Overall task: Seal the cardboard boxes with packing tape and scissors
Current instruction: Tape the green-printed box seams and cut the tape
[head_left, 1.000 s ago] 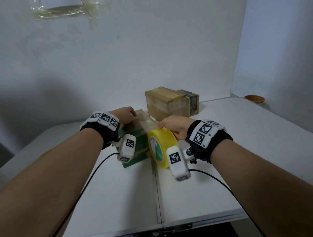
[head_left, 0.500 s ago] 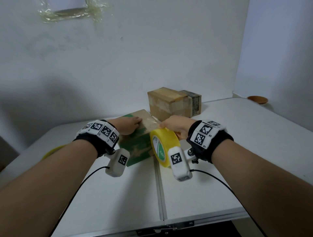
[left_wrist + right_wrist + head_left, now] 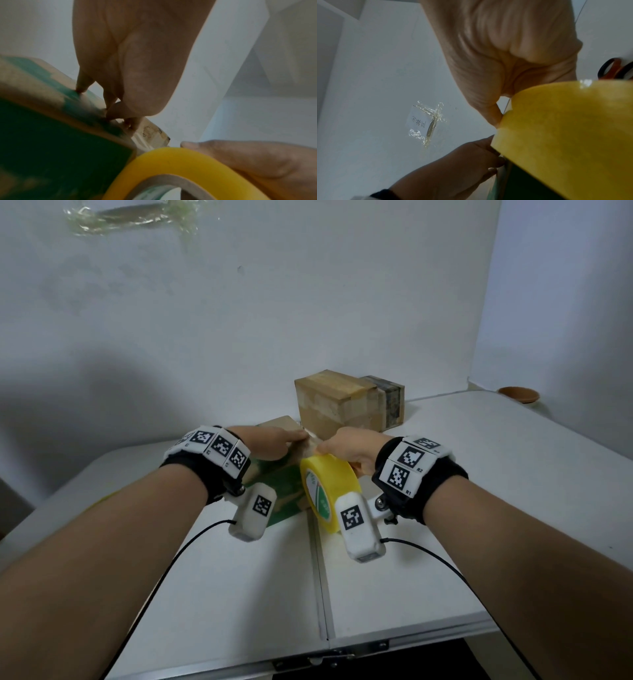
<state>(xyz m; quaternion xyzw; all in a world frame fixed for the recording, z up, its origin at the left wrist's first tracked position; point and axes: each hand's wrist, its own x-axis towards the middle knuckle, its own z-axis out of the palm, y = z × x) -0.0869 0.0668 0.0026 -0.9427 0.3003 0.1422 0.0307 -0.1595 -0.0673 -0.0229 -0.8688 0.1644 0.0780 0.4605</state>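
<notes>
A small green-and-brown cardboard box (image 3: 284, 491) lies on the white table (image 3: 411, 577) in front of me. My left hand (image 3: 294, 436) rests on its top, fingertips (image 3: 82, 86) pressing down beside a strip of clear tape (image 3: 150, 136). That strip runs to the yellow tape roll (image 3: 329, 491), which stands on edge against the box's right side. My right hand (image 3: 329, 450) grips the roll from above, fingers curled over its rim (image 3: 501, 108). The scissors (image 3: 616, 70) lie on the table beyond the roll; only their dark and orange handles show.
A taller brown taped box (image 3: 335, 402) stands just behind my hands, with a darker box (image 3: 388, 402) against its right side. A brown bowl (image 3: 519, 394) sits at the far right by the wall. Cables trail from both wrists across the table's front.
My left hand has slid a little along the box top towards the tape strip. The right hand and the roll have hardly moved.
</notes>
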